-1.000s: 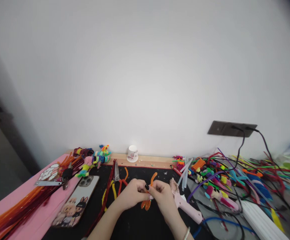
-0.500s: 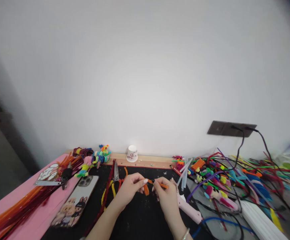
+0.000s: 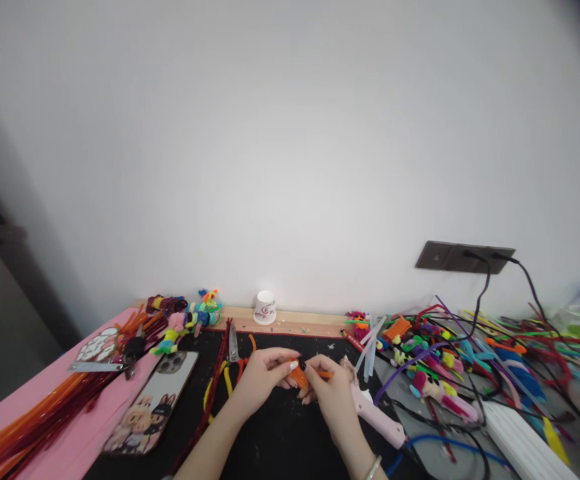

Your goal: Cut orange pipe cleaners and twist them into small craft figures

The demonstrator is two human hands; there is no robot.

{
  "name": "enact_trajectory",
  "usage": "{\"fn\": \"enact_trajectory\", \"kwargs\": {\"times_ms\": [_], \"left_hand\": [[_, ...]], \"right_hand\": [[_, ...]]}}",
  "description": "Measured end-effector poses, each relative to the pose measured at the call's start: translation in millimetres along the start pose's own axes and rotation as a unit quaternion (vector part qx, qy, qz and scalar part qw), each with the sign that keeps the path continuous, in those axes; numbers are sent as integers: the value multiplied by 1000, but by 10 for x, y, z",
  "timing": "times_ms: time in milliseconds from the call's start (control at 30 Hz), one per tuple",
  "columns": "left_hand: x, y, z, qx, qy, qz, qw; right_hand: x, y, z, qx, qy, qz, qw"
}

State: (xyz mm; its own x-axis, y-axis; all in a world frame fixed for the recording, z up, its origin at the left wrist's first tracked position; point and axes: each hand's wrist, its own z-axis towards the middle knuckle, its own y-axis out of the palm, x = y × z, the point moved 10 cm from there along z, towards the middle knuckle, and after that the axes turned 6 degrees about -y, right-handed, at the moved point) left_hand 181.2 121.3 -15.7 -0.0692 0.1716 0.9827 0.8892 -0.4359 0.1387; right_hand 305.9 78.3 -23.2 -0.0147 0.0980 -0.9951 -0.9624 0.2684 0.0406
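An orange pipe cleaner piece [image 3: 299, 379] sits between my two hands above the black mat [image 3: 283, 440]. My left hand [image 3: 267, 377] pinches it from the left with thumb and fingers. From the right, the fingers of my right hand [image 3: 326, 381] close on the same orange piece, and an orange end sticks out past them. A small dark spot shows where the fingertips meet; I cannot make out what it is. Just right of my right hand lies a pink glue gun [image 3: 377, 417]. Scissors [image 3: 233, 343] lie beyond my left hand, beside yellow and red pipe cleaners [image 3: 215, 383].
A phone [image 3: 153, 403] and bundles of orange and dark red pipe cleaners [image 3: 50, 407] lie at left. A paper cup [image 3: 265, 308] stands by the wall. Glue sticks [image 3: 370, 347], colourful pipe cleaner figures [image 3: 440, 393], cables and a white power strip [image 3: 525, 443] crowd the right.
My hands have come closer together, with the fingertips now meeting. The orange piece has swung up from hanging below my left fingers to between both hands.
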Motion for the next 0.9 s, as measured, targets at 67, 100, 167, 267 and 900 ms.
{"fn": "enact_trajectory", "kwargs": {"times_ms": [67, 100, 167, 267, 900], "left_hand": [[-22, 3, 6, -1, -6, 12, 1000], [-25, -2, 10, 1, -6, 16, 1000], [-19, -17, 16, 7, 1, 22, 1000], [-5, -40, 21, 19, 8, 36, 999], [-86, 48, -37, -8, -27, -127, 991]], "right_hand": [[-25, -7, -2, 3, -11, 1, 1000], [-33, -12, -3, 5, -14, 1, 1000], [-33, -17, -3, 7, -13, 3, 1000], [-13, -10, -6, 6, 3, 14, 1000], [-6, -21, -51, 60, 27, 175, 982]]}}
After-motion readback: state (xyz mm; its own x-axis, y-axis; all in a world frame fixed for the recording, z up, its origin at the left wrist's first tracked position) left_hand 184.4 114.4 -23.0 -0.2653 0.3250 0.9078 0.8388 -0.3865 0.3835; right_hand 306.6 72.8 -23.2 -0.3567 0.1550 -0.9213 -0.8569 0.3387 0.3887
